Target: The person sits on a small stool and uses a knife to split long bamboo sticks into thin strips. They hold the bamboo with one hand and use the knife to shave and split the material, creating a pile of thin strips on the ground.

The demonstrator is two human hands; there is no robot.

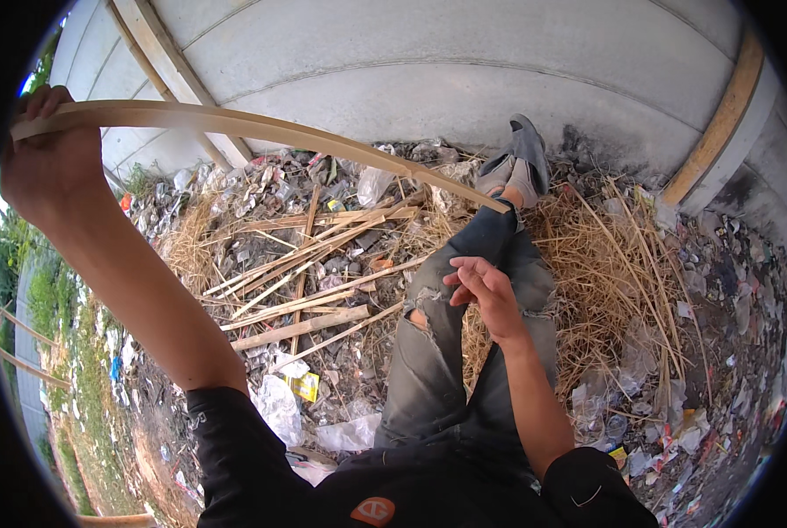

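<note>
My left hand (54,145) is raised at the far left, its fingers wrapped round one end of a long split bamboo strip (310,136). The strip bows across the view, and its far end comes down by my ankle. Over my thighs hangs my right hand (488,297), apart from the strip. Its fingers are loosely bent and partly spread, and I see nothing held in them. Below the strip, to the left of my legs, several more bamboo strips (303,329) lie crossed in a loose pile on the ground.
My legs in torn trousers (428,378) stretch forward, with grey shoes (527,150) near a concrete panel wall (464,88). Dry straw-like shavings (587,290) lie right of them. Plastic litter (279,409) covers the ground. Wooden posts (723,123) stand against the wall.
</note>
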